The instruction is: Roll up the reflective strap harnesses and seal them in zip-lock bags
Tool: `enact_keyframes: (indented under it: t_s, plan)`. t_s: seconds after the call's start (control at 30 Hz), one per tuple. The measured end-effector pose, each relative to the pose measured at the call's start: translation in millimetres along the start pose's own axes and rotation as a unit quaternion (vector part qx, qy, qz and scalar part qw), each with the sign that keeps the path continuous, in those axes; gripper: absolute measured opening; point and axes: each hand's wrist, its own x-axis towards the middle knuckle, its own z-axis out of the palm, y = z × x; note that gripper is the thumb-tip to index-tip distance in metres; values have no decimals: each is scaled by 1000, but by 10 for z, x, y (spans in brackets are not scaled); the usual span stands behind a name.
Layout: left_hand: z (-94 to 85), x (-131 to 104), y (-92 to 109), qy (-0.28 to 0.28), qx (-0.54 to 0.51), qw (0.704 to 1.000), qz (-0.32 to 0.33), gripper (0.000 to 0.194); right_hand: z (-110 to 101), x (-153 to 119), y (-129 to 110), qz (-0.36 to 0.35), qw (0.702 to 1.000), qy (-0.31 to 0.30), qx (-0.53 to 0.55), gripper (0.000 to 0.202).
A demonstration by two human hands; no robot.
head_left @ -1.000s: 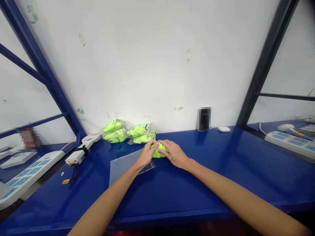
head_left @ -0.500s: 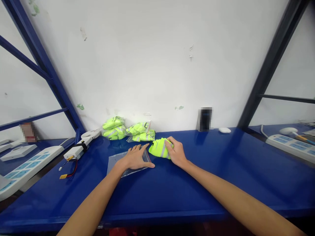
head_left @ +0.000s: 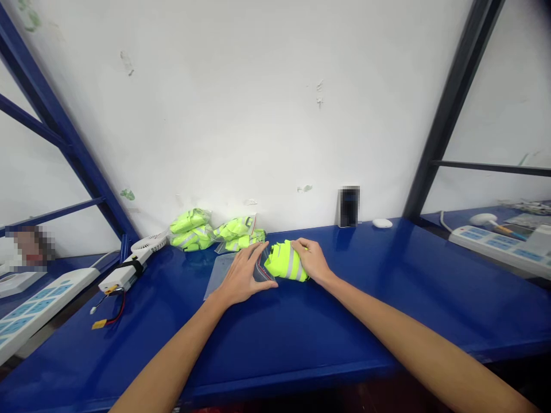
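A folded fluorescent yellow-green safety vest (head_left: 282, 261) with silvery reflective stripes is gripped at its right end by my right hand (head_left: 316, 261). To its left lies a clear zip-lock bag (head_left: 216, 273) with a red line along its mouth. My left hand (head_left: 245, 276) holds the bag at that mouth, thumb and fingers wide apart, the opening raised between them. The vest's left end is at the mouth; whether any of it is inside I cannot tell. My left hand covers much of the bag.
Bagged yellow-green vests (head_left: 192, 230) and more bagged vests (head_left: 236, 232) lie against the wall. A white fan (head_left: 148, 242), a battery pack with wires (head_left: 123, 277), a dark blurred device (head_left: 349, 206) and a white oval object (head_left: 381, 223) rest on the blue table (head_left: 344, 338).
My left hand has moved right with the bag and its mouth has lifted open. The vest in my right hand now meets the bag's mouth. The camera view has shifted slightly.
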Motion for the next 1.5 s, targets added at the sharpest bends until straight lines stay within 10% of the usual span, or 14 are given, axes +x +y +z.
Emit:
enact_keyframes:
  t_s: [0.4,0.83,1.03,1.3,1.5]
  plan:
    - [106,32,131,3,105,988,117,95,80,-191,-245,-71,995,-55,-34,22]
    - [29,132,323,-40,-2,996,81,102,195,-226,-275,-82,995,-55,-8,9]
    - [117,145,390,-9,82,993,81,92,307,-243,-214,54,994,-34,94,13]
    - [127,135,159,-6,76,995,67,89,251,-263,-362,193,878,-211,383,33]
    - [102,135,198,11,76,993,85,78,288,-287,-312,204,924,-102,306,32]
